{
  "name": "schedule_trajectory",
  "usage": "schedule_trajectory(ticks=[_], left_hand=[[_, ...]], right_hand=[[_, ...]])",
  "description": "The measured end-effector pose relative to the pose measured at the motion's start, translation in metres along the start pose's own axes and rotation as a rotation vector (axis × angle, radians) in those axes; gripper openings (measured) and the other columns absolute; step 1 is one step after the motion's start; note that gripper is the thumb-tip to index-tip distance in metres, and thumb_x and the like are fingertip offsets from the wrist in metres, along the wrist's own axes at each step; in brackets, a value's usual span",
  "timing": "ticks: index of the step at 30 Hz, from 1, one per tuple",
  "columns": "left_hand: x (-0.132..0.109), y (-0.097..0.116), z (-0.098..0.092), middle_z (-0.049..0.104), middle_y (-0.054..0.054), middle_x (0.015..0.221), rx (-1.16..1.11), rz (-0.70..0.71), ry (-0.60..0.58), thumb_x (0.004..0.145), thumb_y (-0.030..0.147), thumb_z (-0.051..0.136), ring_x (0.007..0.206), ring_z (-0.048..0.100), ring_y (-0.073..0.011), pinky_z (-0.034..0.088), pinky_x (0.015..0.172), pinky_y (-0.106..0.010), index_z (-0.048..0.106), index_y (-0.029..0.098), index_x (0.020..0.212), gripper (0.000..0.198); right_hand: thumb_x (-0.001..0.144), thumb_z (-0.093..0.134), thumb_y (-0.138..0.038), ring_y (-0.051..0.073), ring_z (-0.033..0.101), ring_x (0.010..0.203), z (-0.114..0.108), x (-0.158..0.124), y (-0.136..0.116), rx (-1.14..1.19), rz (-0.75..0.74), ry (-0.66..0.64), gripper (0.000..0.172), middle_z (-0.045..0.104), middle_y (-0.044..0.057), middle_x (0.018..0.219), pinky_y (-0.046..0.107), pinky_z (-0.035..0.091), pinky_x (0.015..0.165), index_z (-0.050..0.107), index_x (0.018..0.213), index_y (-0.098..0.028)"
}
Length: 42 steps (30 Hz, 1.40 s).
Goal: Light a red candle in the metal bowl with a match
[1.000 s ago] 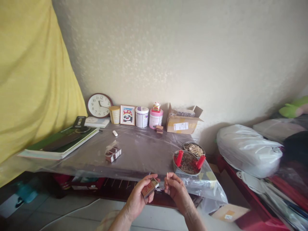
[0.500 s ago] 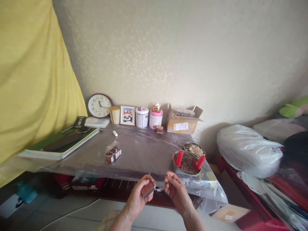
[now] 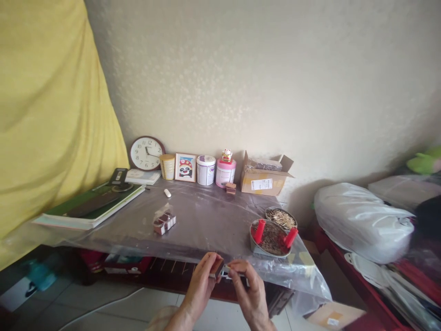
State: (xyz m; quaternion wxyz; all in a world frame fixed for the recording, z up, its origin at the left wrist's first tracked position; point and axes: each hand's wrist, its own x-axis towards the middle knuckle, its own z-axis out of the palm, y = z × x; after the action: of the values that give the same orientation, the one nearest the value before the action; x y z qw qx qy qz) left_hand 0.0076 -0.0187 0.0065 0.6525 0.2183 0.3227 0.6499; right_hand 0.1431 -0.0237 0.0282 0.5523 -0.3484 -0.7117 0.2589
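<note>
My left hand (image 3: pixel 203 282) is closed round a small matchbox (image 3: pixel 217 269) just below the near edge of the plastic-covered table (image 3: pixel 203 216). My right hand (image 3: pixel 246 287) is pinched beside it, its fingertips touching the end of the box; what they hold is too small to make out. Just beyond my hands a round metal dish (image 3: pixel 270 233) holds two short red candles (image 3: pixel 259 231). A second dish of matchsticks (image 3: pixel 280 217) sits behind it.
A bundle of matchboxes (image 3: pixel 164 222) lies mid-table. Along the wall stand a clock (image 3: pixel 147 153), a framed picture (image 3: pixel 185 167), tins (image 3: pixel 206 169) and an open cardboard box (image 3: pixel 264 178). Books (image 3: pixel 89 209) lie at the left. A white plastic bag (image 3: pixel 361 223) fills the right.
My right hand, which held a matchstick upright a second ago, has dropped and closed in on the matchbox. Both hands sank lower in view and the camera shifted slightly.
</note>
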Motion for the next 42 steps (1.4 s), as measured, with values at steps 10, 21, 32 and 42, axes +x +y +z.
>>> schedule_trajectory(ticks=[10, 21, 32, 42], left_hand=[[-0.003, 0.004, 0.004, 0.071, -0.007, 0.094, 0.002, -0.019, -0.061, 0.074, 0.032, 0.068, 0.096, 0.058, -0.0209, 0.044, 0.072, -0.026, 0.072, 0.019, 0.085, 0.018], [-0.008, 0.011, 0.007, 0.068, -0.008, 0.104, -0.073, -0.054, -0.283, 0.078, 0.024, 0.064, 0.099, 0.056, -0.0187, 0.039, 0.092, -0.031, 0.069, 0.018, 0.101, 0.025], [-0.013, 0.013, 0.02, 0.067, -0.009, 0.101, -0.035, -0.014, -0.281, 0.077, 0.025, 0.066, 0.097, 0.056, -0.0187, 0.039, 0.091, -0.031, 0.068, 0.017, 0.096, 0.021], [-0.018, 0.013, 0.033, 0.069, -0.007, 0.093, 0.003, 0.043, -0.232, 0.076, 0.029, 0.067, 0.092, 0.059, -0.02, 0.042, 0.088, -0.033, 0.066, 0.018, 0.089, 0.017]], right_hand=[[0.086, 0.05, -0.007, 0.017, 0.064, 0.085, -0.001, -0.001, -0.005, -0.275, -0.251, -0.07, 0.021, 0.066, 0.006, 0.094, 0.025, 0.051, 0.076, 0.058, 0.096, -0.023], [0.087, 0.051, -0.008, 0.017, 0.063, 0.09, -0.009, 0.0, 0.001, -0.332, -0.253, -0.019, 0.021, 0.064, 0.008, 0.099, 0.028, 0.051, 0.079, 0.057, 0.1, -0.023], [0.086, 0.051, -0.008, 0.017, 0.064, 0.088, -0.018, 0.004, -0.01, -0.349, -0.272, 0.031, 0.022, 0.066, 0.007, 0.097, 0.028, 0.052, 0.078, 0.059, 0.099, -0.024], [0.085, 0.052, -0.006, 0.016, 0.063, 0.087, -0.025, 0.007, -0.01, -0.392, -0.334, 0.075, 0.025, 0.065, 0.007, 0.097, 0.028, 0.051, 0.077, 0.056, 0.103, -0.024]])
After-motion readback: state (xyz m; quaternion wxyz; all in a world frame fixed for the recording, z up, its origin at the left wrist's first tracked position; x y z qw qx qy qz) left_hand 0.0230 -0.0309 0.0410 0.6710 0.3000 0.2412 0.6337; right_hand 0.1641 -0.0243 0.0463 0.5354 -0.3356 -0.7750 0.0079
